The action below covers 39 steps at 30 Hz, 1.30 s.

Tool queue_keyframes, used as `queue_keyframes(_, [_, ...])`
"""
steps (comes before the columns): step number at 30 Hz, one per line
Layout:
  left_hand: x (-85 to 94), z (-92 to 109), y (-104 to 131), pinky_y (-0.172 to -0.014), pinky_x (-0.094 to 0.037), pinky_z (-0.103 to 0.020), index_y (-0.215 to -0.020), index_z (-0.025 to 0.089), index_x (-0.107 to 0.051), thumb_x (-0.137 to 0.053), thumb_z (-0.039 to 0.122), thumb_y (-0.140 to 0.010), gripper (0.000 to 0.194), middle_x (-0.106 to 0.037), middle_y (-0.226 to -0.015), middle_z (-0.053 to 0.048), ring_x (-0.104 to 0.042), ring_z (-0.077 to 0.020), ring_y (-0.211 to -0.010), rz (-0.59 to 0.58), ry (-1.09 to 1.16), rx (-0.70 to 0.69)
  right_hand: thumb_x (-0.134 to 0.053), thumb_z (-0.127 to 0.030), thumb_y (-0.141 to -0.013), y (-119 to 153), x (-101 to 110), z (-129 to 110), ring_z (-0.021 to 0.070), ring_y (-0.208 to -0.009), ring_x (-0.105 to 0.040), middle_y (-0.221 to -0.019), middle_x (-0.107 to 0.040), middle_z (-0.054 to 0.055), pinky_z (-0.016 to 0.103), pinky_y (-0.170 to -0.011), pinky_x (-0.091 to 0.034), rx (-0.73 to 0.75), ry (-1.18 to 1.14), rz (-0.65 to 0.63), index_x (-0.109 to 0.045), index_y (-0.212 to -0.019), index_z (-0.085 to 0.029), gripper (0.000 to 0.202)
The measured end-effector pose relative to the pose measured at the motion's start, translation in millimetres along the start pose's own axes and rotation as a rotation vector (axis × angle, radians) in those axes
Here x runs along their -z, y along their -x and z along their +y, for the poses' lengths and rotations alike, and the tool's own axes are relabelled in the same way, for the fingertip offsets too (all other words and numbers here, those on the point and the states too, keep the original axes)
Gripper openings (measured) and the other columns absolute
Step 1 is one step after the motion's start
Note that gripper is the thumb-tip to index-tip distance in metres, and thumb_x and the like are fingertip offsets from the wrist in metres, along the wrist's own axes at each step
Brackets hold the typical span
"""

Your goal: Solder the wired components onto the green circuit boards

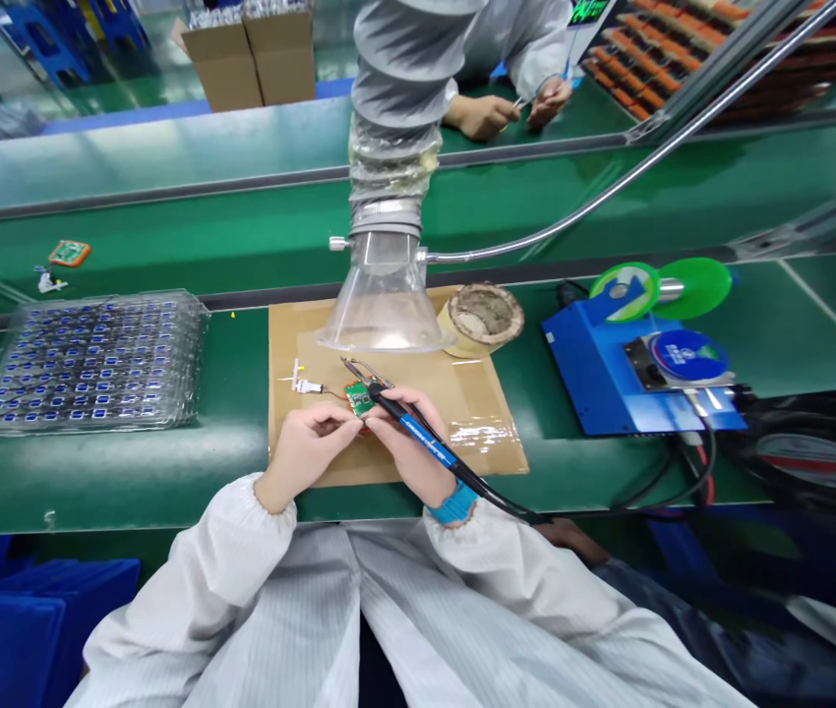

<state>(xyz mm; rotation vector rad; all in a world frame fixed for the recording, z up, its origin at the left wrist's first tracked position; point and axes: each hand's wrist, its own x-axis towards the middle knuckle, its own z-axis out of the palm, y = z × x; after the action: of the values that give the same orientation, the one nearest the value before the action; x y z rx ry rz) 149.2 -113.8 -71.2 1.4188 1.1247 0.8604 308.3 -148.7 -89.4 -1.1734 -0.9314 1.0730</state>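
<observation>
Over a brown cardboard sheet [477, 413], my right hand [418, 442] is closed around a blue and black soldering iron [424, 439], its tip pointing up and left. A small green circuit board [359, 396] with an orange edge lies at the fingertips of both hands. My left hand [307, 447] has its thumb and forefinger pinched together at the board's lower left edge; what they hold is too small to make out. A white connector [308, 386] on a thin wire sits left of the board.
A clear fume hood [387, 310] hangs just beyond the hands. Behind it stands a round pot [484, 317]. Stacked trays [93, 364] lie left, a blue solder machine [587, 379] right. Across the bench are another person's hands [488, 116].
</observation>
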Motion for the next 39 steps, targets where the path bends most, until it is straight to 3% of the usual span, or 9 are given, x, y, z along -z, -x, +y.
queue_keyframes(4, [3.8, 0, -7, -0.065, -0.052, -0.026, -0.076, 0.017, -0.074, -0.07, 0.035, -0.084, 0.02, -0.075, -0.077, -0.005, -0.067, -0.0162, -0.07, -0.005, -0.094, -0.033, -0.078, -0.03, -0.084, 0, 0, 5, 0.0164, -0.08, -0.073, -0.084, -0.075, -0.001, 0.033, -0.081, -0.06, 0.058, 0.081, 0.009, -0.063, -0.107, -0.025, 0.028])
queue_keyframes(7, [11.7, -1, -18, -0.062, -0.046, -0.025, -0.073, 0.017, -0.072, -0.067, 0.028, -0.084, 0.016, -0.072, -0.072, -0.002, -0.062, -0.014, -0.065, -0.026, -0.309, -0.038, -0.076, -0.028, -0.086, 0, 6, 6, 0.0162, -0.079, -0.072, -0.085, -0.074, -0.001, 0.032, -0.079, -0.06, 0.138, 0.128, 0.076, -0.064, -0.109, -0.026, 0.026])
queue_keyframes(13, [21.3, 0, -35, -0.06, -0.038, -0.026, -0.066, 0.019, -0.071, -0.063, 0.017, -0.082, 0.017, -0.067, -0.062, 0.001, -0.054, -0.0121, -0.057, -0.126, -0.653, 0.04, -0.075, -0.032, -0.088, 7, 39, 7, 0.0222, -0.093, -0.076, -0.107, -0.077, 0.007, 0.038, -0.086, -0.062, 0.247, 0.344, 0.162, -0.07, -0.114, -0.025, 0.027])
queue_keyframes(18, [21.3, 3, -39, -0.061, -0.037, -0.028, -0.064, 0.019, -0.07, -0.064, 0.018, -0.082, 0.02, -0.069, -0.065, 0.001, -0.056, -0.013, -0.059, -0.153, -0.694, 0.049, -0.068, -0.029, -0.092, 17, 54, 13, 0.0208, -0.086, -0.075, -0.094, -0.076, 0.004, 0.034, -0.076, -0.062, 0.329, 0.411, 0.198, -0.072, -0.102, -0.024, 0.012])
queue_keyframes(25, [22.9, 4, -40, -0.062, -0.037, -0.028, -0.066, 0.019, -0.072, -0.065, 0.02, -0.084, 0.019, -0.069, -0.065, 0.001, -0.055, -0.0124, -0.059, -0.162, -0.703, 0.057, -0.07, -0.024, -0.089, 15, 45, 6, 0.0194, -0.079, -0.074, -0.088, -0.076, 0.002, 0.032, -0.07, -0.06, 0.339, 0.473, 0.076, -0.071, -0.098, -0.025, 0.009])
queue_keyframes(39, [23.4, 9, -41, -0.061, -0.038, -0.027, -0.067, 0.019, -0.074, -0.064, 0.02, -0.083, 0.019, -0.069, -0.064, 0.001, -0.056, -0.012, -0.058, -0.179, -0.704, 0.064, -0.068, -0.024, -0.088, 12, 38, -6, 0.0191, -0.076, -0.074, -0.086, -0.077, 0.003, 0.031, -0.068, -0.059, 0.385, 0.621, 0.035, -0.068, -0.093, -0.024, 0.005])
